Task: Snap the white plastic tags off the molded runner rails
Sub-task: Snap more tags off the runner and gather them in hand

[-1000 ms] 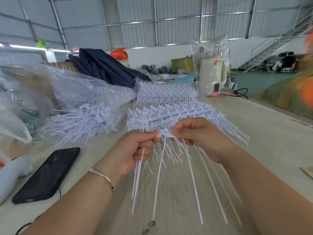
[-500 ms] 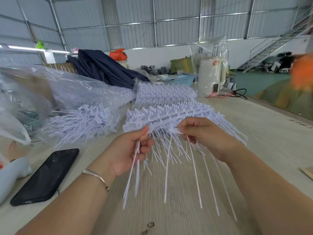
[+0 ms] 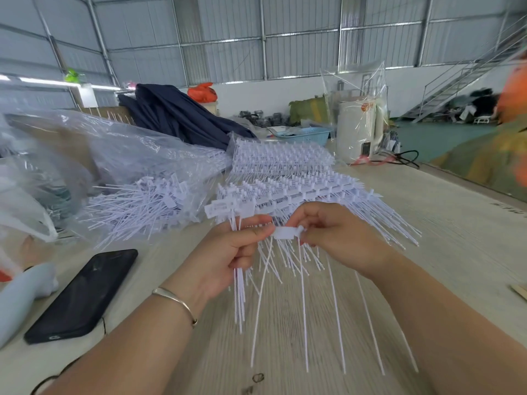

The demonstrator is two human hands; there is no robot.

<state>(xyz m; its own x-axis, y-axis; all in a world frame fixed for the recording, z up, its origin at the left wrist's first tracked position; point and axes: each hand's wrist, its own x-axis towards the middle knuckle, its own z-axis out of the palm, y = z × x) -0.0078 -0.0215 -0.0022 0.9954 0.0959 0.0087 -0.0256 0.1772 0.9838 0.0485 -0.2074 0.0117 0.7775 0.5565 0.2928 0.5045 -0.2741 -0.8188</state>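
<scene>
Tag being worked: small white tag dead centre of the frame, pinched from both sides, sitting right between the two hands and just in front of the runner rails.
Runner rails: white rails stacked across the middle of the frame, just above the hands, thin tails fanning down and out to the right over the table.
Left hand: left hand centre-left, clenched around a bundle of loose tags whose tails hang straight down below the fist; thumb and forefinger tip pressed on the left end of the small tag. One tag head sticking out above the knuckles.
Right hand: right hand centre-right, fingers curled, pinching the right end of the same tag. Couple of long tails hanging down under it.
Bracelet: thin metal bracelet on the left wrist, lower centre-left.
Table: pale wood-grain table under everything.
Phone: black phone flat on the table, lower left, well apart from the hands.
Bag of tags: clear plastic bag at left with a heap of snapped-off tags spilling toward the middle.
Back pile: more rails stacked behind, upper centre.
Far stuff: dark blue cloth and a blue basket toward the top of the frame.
</scene>
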